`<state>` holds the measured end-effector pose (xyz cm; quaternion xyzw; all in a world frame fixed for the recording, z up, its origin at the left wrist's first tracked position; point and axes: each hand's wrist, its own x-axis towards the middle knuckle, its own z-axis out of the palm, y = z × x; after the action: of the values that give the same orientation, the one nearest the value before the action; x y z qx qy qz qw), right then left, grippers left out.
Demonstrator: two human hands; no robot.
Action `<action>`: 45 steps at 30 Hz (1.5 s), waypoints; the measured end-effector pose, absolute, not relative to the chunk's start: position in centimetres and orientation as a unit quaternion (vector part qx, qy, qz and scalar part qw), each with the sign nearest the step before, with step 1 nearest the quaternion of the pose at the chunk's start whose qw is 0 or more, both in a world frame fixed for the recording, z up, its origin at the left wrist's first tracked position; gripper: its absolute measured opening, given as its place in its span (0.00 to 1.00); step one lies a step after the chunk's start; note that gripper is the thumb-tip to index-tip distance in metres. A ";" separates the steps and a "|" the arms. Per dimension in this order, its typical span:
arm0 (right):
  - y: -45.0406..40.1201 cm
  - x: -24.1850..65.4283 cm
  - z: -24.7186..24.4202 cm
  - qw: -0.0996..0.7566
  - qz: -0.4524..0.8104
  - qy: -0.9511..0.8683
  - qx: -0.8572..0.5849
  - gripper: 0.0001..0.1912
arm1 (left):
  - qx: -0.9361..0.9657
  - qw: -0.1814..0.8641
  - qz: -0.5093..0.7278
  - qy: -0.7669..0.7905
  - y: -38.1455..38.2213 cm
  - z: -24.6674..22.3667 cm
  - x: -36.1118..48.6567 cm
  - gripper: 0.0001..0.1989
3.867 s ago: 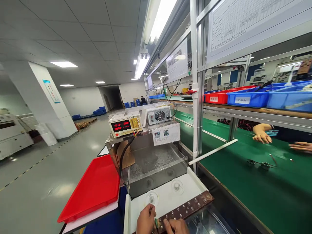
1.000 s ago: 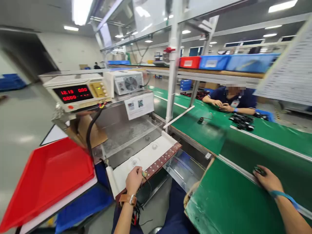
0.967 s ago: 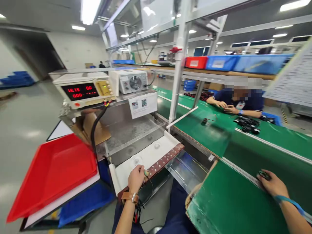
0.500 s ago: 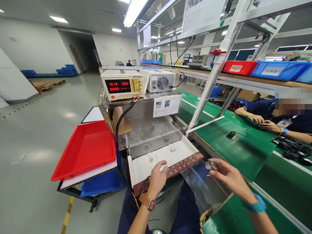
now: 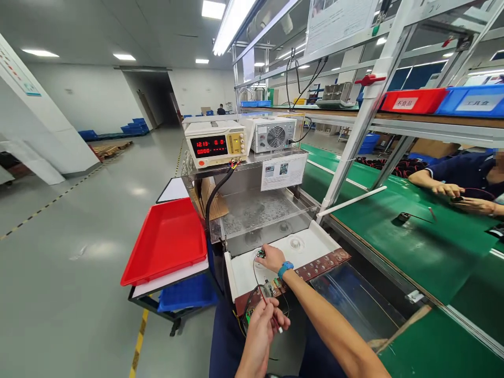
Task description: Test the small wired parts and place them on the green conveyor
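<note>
My right hand, with a blue band at its wrist, reaches across to the white board and pinches a small green circuit board. Nearer to me, my left hand has its fingers closed on a red wire, and a white connector sticks out beside them. Between the hands, a small metal motor rests at the brown terminal strip, which has rows of metal studs. A thin dark wire runs down from the circuit board towards the motor.
A power supply with lit red digits stands on the shelf above. To the left, a red tray sits on a cart. On the right is a green bench with a small wired part and a co-worker's hands.
My right hand has swung left from over the clear panel to the white board, bringing the motor and circuit board. My left hand has drawn nearer and closed on the red wire. The view shifted left.
</note>
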<state>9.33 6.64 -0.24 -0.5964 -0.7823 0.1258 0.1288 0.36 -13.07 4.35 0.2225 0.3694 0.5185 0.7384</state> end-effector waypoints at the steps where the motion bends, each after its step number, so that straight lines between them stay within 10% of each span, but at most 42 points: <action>1: 6.8 9.1 -0.7 0.115 0.118 -0.783 -0.600 0.20 | 0.212 0.741 0.518 0.371 -13.6 4.1 0.1 0.22; 16: 8.1 8.9 -2.3 0.050 0.158 -0.759 -0.630 0.32 | 0.249 0.725 0.455 0.453 -11.9 6.5 0.4 0.27; 33: 9.3 9.3 -3.7 0.026 0.184 -0.786 -0.589 0.24 | 0.309 0.664 0.465 0.498 -5.7 6.5 -1.0 0.26; 45: 10.4 10.9 -4.6 0.013 0.214 -0.800 -0.561 0.24 | 0.481 0.478 0.476 0.560 -0.9 1.4 0.3 0.11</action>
<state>10.93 10.37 -4.63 -0.5606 -0.8000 0.2135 0.0128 0.33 -0.91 1.37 0.4811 0.5599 0.4762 0.4779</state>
